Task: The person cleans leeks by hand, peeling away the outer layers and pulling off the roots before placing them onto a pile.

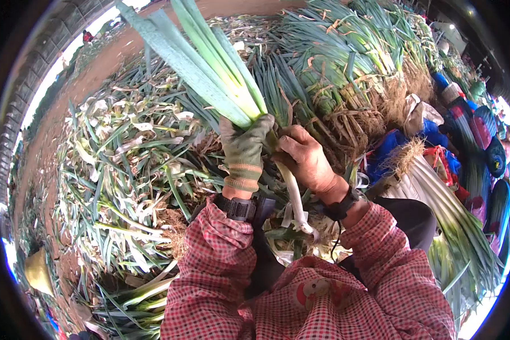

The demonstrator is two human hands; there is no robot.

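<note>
A large leek runs between my hands, its green leaves fanned out to the upper left and its white root end pointing down toward my lap. My left hand, in a grey-green glove with an orange-striped cuff, is closed around the base of the leaves. My bare right hand is closed on the stalk just to the right of the glove, thumb and fingers pressed together. Part of the stalk is hidden behind the fingers.
Peeled leaves and trimmings lie heaped at the left. Bundled leeks with brown roots stand at the upper right. Cleaned leeks lie at the right, near a blue bag. A yellow container sits at the lower left.
</note>
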